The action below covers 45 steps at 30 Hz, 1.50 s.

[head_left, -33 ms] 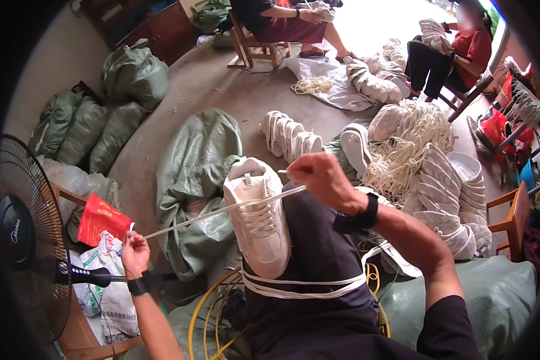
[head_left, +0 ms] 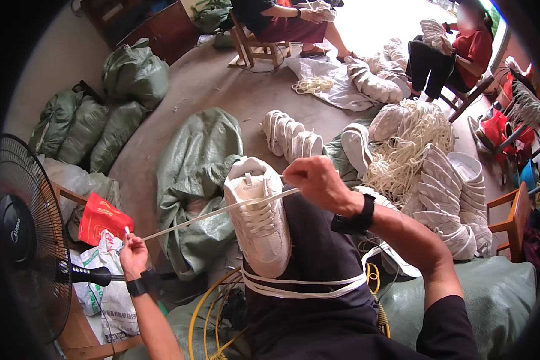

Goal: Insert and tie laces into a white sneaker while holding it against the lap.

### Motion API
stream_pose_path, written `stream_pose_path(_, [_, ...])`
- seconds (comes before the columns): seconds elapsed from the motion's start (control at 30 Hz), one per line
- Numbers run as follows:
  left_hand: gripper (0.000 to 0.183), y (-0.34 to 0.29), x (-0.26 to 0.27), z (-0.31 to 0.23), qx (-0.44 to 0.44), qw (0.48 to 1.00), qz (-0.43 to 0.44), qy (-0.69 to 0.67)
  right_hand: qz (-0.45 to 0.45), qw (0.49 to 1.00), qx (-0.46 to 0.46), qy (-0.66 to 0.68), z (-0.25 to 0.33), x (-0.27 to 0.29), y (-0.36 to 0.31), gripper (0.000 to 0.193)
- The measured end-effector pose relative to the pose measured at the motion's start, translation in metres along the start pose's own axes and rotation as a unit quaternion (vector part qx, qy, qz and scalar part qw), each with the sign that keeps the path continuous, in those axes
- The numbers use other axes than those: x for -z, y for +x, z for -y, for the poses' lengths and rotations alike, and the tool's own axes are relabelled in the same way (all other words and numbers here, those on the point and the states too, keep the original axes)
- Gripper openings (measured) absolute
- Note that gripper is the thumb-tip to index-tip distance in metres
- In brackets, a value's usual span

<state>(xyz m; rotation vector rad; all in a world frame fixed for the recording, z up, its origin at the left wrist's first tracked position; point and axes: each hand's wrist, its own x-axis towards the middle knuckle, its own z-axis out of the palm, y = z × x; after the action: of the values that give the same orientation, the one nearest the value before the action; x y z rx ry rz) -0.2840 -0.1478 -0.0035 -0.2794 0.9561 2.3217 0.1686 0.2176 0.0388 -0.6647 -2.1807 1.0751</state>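
A white sneaker rests on my dark-clothed leg, its toe pointing toward me and its lower eyelets threaded. Across its upper part a white shoelace runs taut between my two hands. My left hand, beside a red bag, pinches one end of that lace. Over the right side of the shoe, my right hand is closed on the other stretch, a short tip showing by its fingers. Several more white laces loop around my thigh below the toe.
A fan stands at the left beside a red bag. Ahead lies a green sack. To the right are a lace heap and stacked shoe uppers. Two people sit farther back, one on a wooden chair.
My right hand has shifted slightly left and down, closer to the shoe. My left hand, the sneaker and the taut lace stay nearly in place.
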Motion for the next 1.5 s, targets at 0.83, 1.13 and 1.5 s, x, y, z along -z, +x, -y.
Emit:
stream_pose_path(0.83, [0.022,-0.09,-0.125,0.147,0.015,0.869,0.162,0.468,0.127,0.987,0.014,-0.094,0.016,-0.032,0.014,0.022])
stream_pose_path(1.13, [0.016,-0.136,-0.163,0.209,-0.095,0.772,0.267,0.569,0.121,0.991,-0.016,-0.058,0.011,-0.023,0.001,0.024])
stream_pose_path(1.5, [0.014,-0.129,-0.162,0.208,-0.063,0.763,0.283,0.578,0.123,0.991,-0.013,-0.043,0.009,-0.025,0.002,0.024])
